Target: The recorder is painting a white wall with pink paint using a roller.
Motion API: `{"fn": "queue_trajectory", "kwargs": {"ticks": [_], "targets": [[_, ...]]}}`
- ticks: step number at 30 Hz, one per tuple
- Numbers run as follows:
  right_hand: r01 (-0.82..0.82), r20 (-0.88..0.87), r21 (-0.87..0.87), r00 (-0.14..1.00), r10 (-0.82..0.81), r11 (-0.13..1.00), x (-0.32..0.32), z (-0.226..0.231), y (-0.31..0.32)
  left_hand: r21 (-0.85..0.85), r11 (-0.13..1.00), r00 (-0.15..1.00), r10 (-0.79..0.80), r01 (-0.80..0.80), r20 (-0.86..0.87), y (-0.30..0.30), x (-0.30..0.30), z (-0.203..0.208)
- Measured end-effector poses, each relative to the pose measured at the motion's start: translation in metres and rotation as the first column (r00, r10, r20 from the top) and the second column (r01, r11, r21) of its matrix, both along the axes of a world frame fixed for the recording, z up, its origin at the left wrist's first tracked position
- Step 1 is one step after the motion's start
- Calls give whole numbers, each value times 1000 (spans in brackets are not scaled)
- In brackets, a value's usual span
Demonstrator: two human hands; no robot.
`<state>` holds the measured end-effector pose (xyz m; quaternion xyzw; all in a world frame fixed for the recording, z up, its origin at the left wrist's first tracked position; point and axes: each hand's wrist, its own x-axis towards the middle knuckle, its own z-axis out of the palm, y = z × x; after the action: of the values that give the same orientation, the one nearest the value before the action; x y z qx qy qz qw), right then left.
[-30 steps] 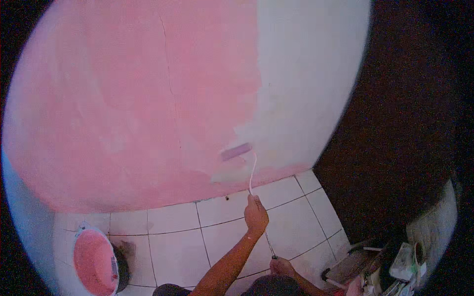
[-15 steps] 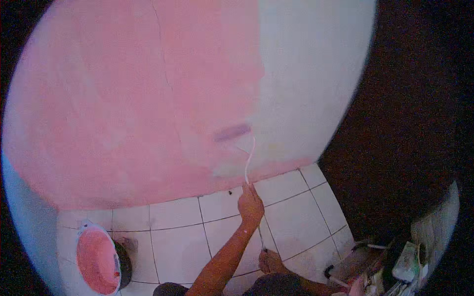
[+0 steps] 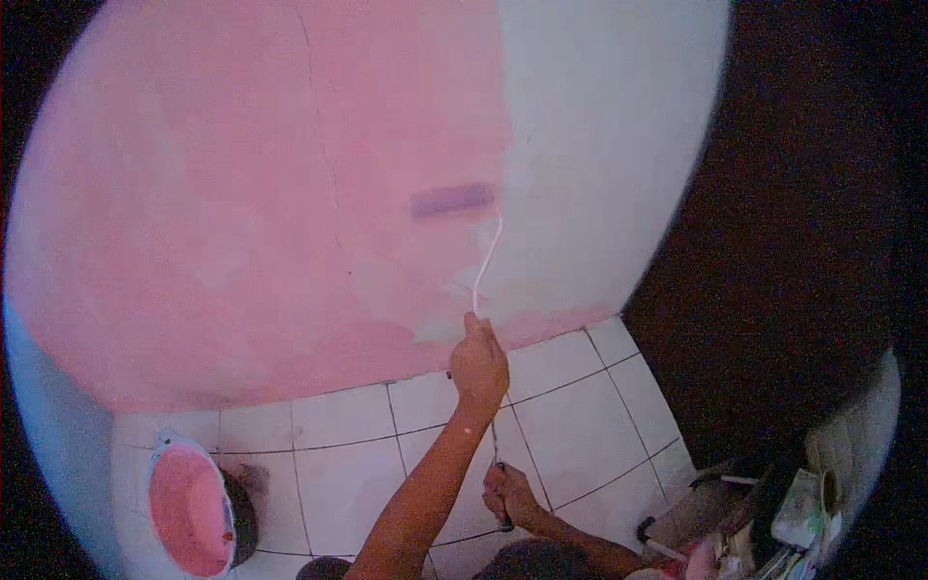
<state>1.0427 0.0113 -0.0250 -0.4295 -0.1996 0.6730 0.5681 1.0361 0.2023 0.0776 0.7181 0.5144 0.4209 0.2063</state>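
Observation:
A paint roller [image 3: 450,201] with a purplish-looking sleeve rests on the pink-painted part of the wall [image 3: 242,193], close to the border with the pale, unpainted part [image 3: 599,145]. From its right end a thin, pale bent frame runs down to my left hand [image 3: 479,365], which is closed around it just above the floor line. Lower down, my right hand [image 3: 512,495] grips the roller's dark handle, its fingers wrapped round it. The stretch between my hands is partly hidden by my left hand and forearm.
At the lower left stands a bucket [image 3: 235,556] of pink paint, dark on its outer side. White floor tiles [image 3: 348,493] meet the wall's foot. Assorted clutter [image 3: 797,512] is piled at the lower right, beside a dark area. A thin crack runs down the wall.
The roller has moved up the wall, and both hands have risen with it, shifting slightly left. The bucket and clutter stay put.

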Motion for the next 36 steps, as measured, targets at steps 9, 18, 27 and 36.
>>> {"fn": "queue_trajectory", "kwargs": {"ticks": [9, 18, 27, 36], "targets": [[127, -133, -157, 980, -149, 979, 6, -19, -42, 27, 1000, 1000, 4, -4, -4, -28, 18, -44], [32, -14, -72, 999, -33, 997, 27, -17, -5, 87, 996, 1000, 10, -7, -29, 2, 39, -21], [61, -150, -148, 985, -83, 987, 22, -44, -21, 251, 967, 998, 20, -35, 64, -14, 29, -49], [27, -20, -193, 999, -32, 981, 37, -30, -27, -79, 995, 995, 62, -68, -76, -11, 45, -66]]}}
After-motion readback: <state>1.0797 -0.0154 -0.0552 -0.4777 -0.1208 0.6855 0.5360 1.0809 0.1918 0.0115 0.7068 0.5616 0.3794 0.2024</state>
